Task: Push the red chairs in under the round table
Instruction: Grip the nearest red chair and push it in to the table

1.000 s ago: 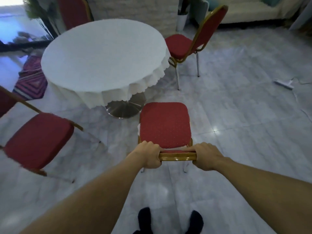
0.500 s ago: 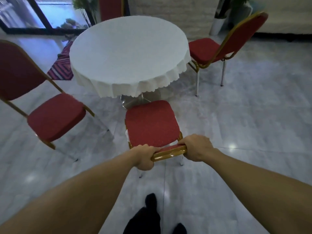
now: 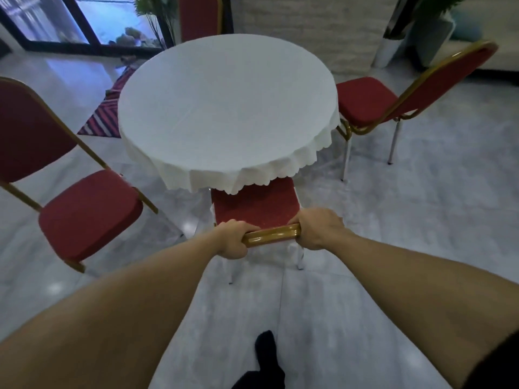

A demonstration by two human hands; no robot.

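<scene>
A round table (image 3: 227,108) under a white cloth stands in the middle of the floor. Directly before me is a red chair (image 3: 255,206) with a gold frame; the front of its seat lies under the hanging cloth edge. My left hand (image 3: 234,238) and my right hand (image 3: 320,227) both grip the gold top rail of its back. A second red chair (image 3: 90,211) stands at the left, apart from the table. A third red chair (image 3: 362,101) stands at the right, its seat close to the table edge. A fourth red chair (image 3: 199,18) shows behind the table.
A striped rug (image 3: 104,116) lies on the marble floor left of the table. Glass doors and a plant are at the back left, a white planter (image 3: 384,51) and a pale sofa at the back right. My black-socked foot (image 3: 265,352) is below.
The chair in my hands has slid forward, and its seat front has gone under the tablecloth. I have stepped closer to the table.
</scene>
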